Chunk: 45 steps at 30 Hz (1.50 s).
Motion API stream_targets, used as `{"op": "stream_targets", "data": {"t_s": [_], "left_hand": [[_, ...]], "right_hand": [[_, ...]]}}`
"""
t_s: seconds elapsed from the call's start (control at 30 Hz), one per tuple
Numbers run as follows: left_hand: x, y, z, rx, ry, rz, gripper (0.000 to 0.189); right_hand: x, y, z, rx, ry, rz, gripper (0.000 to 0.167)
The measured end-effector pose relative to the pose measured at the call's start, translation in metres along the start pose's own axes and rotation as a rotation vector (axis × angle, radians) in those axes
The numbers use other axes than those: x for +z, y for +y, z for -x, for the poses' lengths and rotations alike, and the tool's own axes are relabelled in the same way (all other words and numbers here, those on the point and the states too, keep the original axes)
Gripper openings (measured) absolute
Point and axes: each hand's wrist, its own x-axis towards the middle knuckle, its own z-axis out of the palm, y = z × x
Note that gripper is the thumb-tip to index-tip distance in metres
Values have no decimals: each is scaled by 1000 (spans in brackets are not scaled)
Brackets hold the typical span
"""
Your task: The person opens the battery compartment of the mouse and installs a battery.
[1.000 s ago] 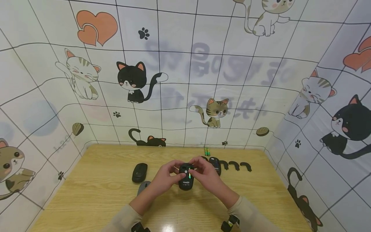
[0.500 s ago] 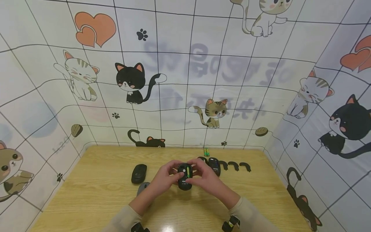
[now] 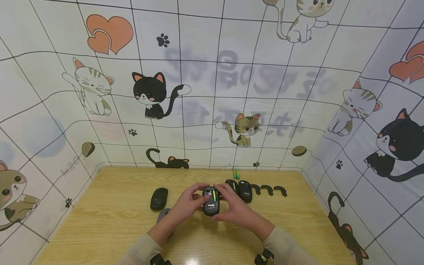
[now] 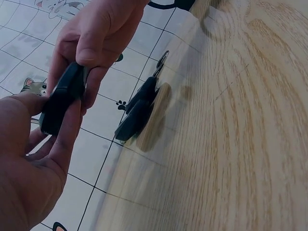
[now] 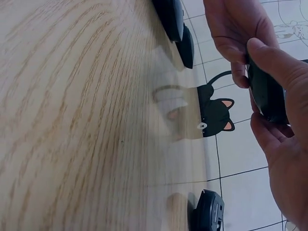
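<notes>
In the head view a black computer mouse [image 3: 211, 206] is held above the table with its underside up. Its battery bay is uncovered, and green batteries [image 3: 214, 195] show inside; I cannot tell how many. My left hand [image 3: 188, 202] grips the mouse from the left, thumb on the underside. From the right, my right hand [image 3: 236, 206] holds it with the thumb at the near end and fingers at the far side. Both wrist views show the mouse [image 4: 62, 98] between the two hands, its battery bay hidden there.
Two more mice [image 3: 245, 191] lie at the right, beside several curved black covers [image 3: 267, 189]. Green batteries [image 3: 236, 174] lie at the table's back edge. At the left are a black mouse [image 3: 159, 198] and a grey mouse [image 3: 163, 213], partly behind the left forearm.
My right thumb has moved from over the battery bay down to the near end of the mouse, exposing the green batteries. The left hand keeps its grip.
</notes>
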Motion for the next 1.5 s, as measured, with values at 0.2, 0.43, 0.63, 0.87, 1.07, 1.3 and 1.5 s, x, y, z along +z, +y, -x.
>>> {"op": "stream_targets", "data": {"t_s": [0.2, 0.43, 0.63, 0.87, 1.07, 1.3, 1.5], "left_hand": [[0, 0, 1, -5, -29, -41, 56], [-4, 1, 0, 17, -123, -97, 89], [-6, 2, -7, 36, -192, -135, 99], [-9, -2, -25, 149, -191, -345, 104], [-12, -2, -38, 168, -185, -437, 104], [-14, -3, -49, 157, -185, -504, 100], [-14, -6, -59, 150, -184, -572, 99]], "right_hand": [[-1, 2, 2, 26, 29, -18, 103], [-5, 8, 2, 41, 50, -77, 102], [-12, 15, -1, 37, 67, -46, 101], [-19, 21, -7, 22, 83, 48, 100], [-25, 30, -12, 23, 95, 120, 99], [-30, 37, -20, 49, 84, 193, 99], [-33, 44, -27, 49, 75, 228, 98]]}}
